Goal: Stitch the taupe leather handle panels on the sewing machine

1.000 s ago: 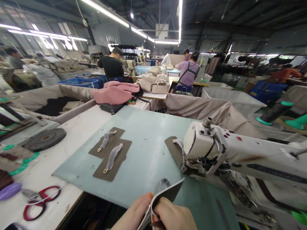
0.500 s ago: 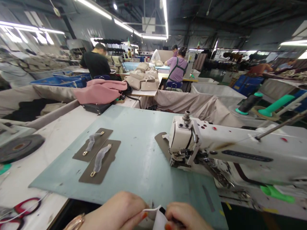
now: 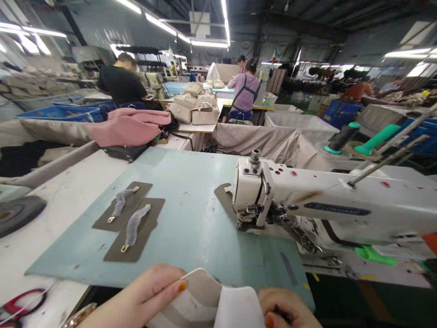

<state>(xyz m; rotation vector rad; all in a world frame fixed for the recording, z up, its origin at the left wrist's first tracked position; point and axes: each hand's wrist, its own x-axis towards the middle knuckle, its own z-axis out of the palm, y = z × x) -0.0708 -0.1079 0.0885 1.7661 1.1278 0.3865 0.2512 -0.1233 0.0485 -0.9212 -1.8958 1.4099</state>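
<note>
so, at the bottom edge of the view: one left hand [image 3: 136,296], fingers [image 3: 167,284] curled closed over a cream bag panel [image 3: 194,296], orange-painted nail on top, pinching the panel firmly; a rose-gold wristband [image 3: 80,316] on that wrist. one right hand [image 3: 287,310], partly cut off by the frame, close against a white flap [image 3: 239,307] that joins the panel's right side; its grip cannot be told from this view. panel and flap sit low over the near edge of a pale green work board [image 3: 191,182], between the hands. on the board: two taupe leather patches [image 3: 134,232], side by side and apart, each with a grey mesh strip and a small brass ring. to the right, a white industrial sewing machine [image 3: 327,196], its head over a third taupe patch [image 3: 223,200]. beside the board, lower left, red-handled scissors [image 3: 23,305] and a dark round disc [image 3: 17,214]. beyond: a pink fabric bundle [image 3: 129,127] on a black bag [image 3: 124,152]; beige handbags [image 3: 194,111] on a far table; a co-worker in a black t-shirt [image 3: 121,84]; a co-worker in a lilac top with a dark apron [image 3: 246,91]; canvas-lined bins [image 3: 273,146]; blue crates [image 3: 61,114].
</note>
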